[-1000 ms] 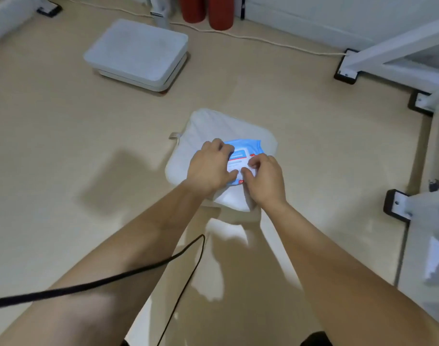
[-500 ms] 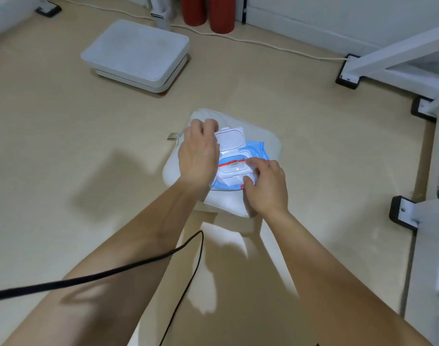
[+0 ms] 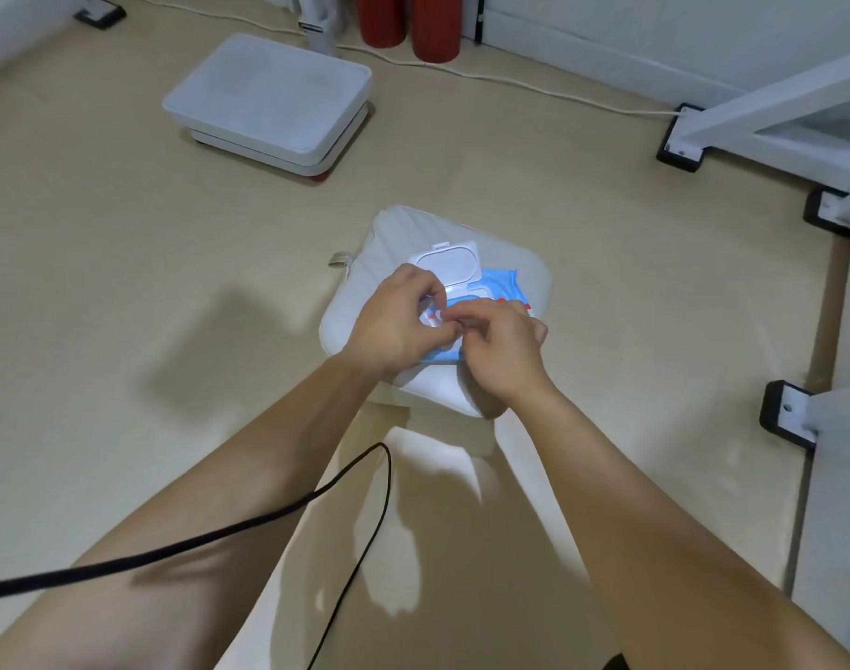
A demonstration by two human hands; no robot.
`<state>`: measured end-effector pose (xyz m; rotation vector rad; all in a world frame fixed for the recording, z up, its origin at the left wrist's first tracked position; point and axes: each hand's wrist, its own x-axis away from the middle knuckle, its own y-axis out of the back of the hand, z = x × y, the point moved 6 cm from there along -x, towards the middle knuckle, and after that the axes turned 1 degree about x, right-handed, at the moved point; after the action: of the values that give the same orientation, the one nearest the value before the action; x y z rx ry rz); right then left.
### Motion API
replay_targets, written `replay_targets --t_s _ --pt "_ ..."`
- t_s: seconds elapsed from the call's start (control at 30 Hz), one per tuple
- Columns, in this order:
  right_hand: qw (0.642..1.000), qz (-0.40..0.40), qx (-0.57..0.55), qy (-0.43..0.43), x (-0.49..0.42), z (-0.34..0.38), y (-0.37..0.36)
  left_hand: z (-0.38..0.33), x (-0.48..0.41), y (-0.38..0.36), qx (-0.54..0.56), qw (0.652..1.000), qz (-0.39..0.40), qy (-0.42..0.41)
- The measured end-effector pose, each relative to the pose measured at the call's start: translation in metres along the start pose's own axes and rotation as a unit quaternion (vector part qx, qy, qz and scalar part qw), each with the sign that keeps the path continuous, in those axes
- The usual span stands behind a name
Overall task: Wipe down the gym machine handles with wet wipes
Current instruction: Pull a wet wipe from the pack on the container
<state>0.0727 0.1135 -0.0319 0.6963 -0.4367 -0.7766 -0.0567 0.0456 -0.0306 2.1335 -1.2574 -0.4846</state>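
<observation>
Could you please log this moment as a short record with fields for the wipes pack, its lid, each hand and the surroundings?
wipes pack: blue wet wipes pack lying on a white cushion on the floor
lid: white flip lid open, hinged away from the person
left hand: left hand at the opening, fingers pinching
right hand: right hand at the opening, fingertips meeting the left's
wipe: none clearly out yet
surroundings: white platform, red cylinders, machine frame feet

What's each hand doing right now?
Left hand: fingers curled at the open wipes pack.
Right hand: fingers pinched at its opening; contents can't be told.
</observation>
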Motion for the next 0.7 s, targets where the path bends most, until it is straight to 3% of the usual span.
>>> replay_targets --t_s 0.13,0.33,0.53,0.7 --pt "0.995 -0.06 -0.077 -0.008 -0.01 -0.011 0.012 0.006 0.001 0.001 -0.02 1.0 -0.005 -0.007" --pt "0.986 0.014 0.155 0.058 -0.029 0.006 0.003 0.009 0.001 -0.001 -0.014 1.0 -0.009 -0.011" --pt "0.929 0.088 0.33 0.144 -0.04 0.023 0.0 0.011 0.0 -0.002 -0.005 1.0 -0.018 0.006" --pt "0.883 0.117 0.41 0.197 -0.036 0.029 -0.005 0.01 0.0 -0.002 -0.012 1.0 -0.015 -0.006"
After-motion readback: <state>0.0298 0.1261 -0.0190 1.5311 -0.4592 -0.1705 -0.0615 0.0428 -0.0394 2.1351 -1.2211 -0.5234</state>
